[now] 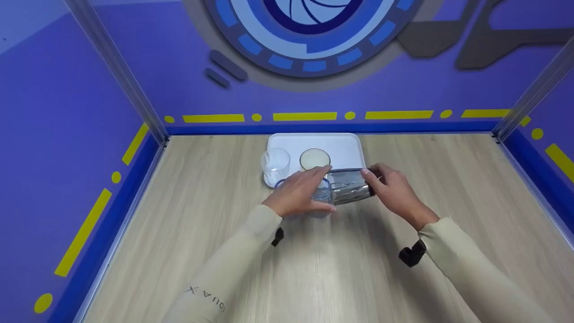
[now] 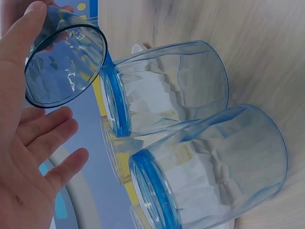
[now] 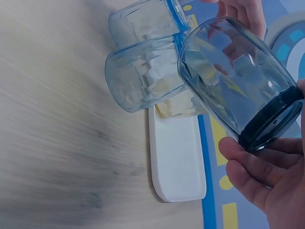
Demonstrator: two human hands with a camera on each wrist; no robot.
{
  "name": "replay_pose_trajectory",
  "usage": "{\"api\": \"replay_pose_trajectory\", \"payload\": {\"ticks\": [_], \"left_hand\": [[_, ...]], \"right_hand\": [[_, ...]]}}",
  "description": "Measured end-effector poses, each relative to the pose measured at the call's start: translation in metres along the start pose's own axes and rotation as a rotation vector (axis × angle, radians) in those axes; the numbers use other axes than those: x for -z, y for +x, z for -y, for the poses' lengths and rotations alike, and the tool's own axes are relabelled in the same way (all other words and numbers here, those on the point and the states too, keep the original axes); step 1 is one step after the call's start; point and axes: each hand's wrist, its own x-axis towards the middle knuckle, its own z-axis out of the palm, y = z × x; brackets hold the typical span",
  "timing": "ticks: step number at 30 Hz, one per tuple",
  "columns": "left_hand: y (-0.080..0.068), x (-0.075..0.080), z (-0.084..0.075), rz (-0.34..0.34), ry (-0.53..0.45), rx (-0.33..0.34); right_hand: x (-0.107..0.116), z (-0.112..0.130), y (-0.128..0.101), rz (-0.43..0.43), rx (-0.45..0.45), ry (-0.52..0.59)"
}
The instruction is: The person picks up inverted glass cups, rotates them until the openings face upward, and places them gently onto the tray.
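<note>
A dark tinted glass (image 1: 352, 186) (image 2: 64, 62) (image 3: 233, 81) lies on its side in the air just in front of the white tray (image 1: 345, 146), held between both hands. My left hand (image 1: 309, 188) (image 2: 33, 157) pinches its rim between thumb and forefinger, with the other fingers spread straight. My right hand (image 1: 376, 181) (image 3: 267, 186) grips its thick base. Under my left hand two blue-rimmed clear glasses (image 2: 167, 90) (image 2: 214, 167) (image 3: 143, 81) stand side by side on the wooden table, partly hidden in the head view.
On the tray stand a clear glass (image 1: 276, 166) at the left and a cup of pale liquid (image 1: 315, 159) beside it. Purple walls with metal posts close off the table (image 1: 314, 269) at the back and both sides.
</note>
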Motion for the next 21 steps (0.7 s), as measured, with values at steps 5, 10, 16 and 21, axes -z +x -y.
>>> {"api": "replay_pose_trajectory", "payload": {"ticks": [5, 10, 16, 21], "left_hand": [[0.0008, -0.0015, -0.0015, -0.003, -0.029, 0.018], [0.0020, -0.0029, -0.0019, -0.003, -0.056, 0.037], [0.0026, -0.0037, -0.0022, -0.013, -0.066, 0.039], [0.0039, -0.0039, -0.0031, -0.025, -0.083, 0.042]], "right_hand": [[-0.0010, -0.0006, 0.0011, -0.018, 0.008, 0.018], [-0.0024, -0.0006, 0.0005, -0.015, 0.000, 0.039], [-0.0050, -0.0026, -0.0002, -0.038, 0.005, 0.062], [-0.0073, -0.0030, -0.0001, -0.052, 0.007, 0.072]]}}
